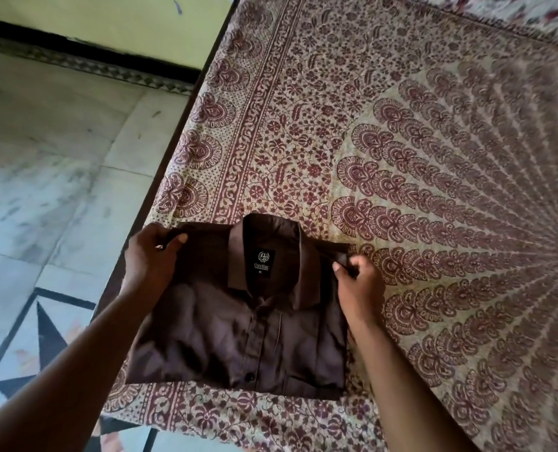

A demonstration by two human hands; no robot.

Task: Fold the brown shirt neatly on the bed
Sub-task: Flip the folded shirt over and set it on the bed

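Brown shirt (238, 337) folded; both hands' fingers (346, 267) pinch its shoulder corners.

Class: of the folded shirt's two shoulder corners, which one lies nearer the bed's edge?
The corner gripped by the left hand; the right hand pinches the corner farther inward on the brown shirt.

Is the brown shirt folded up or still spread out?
Folded. The brown shirt lies as a compact rectangle on the bedspread, collar on top, no sleeves showing.
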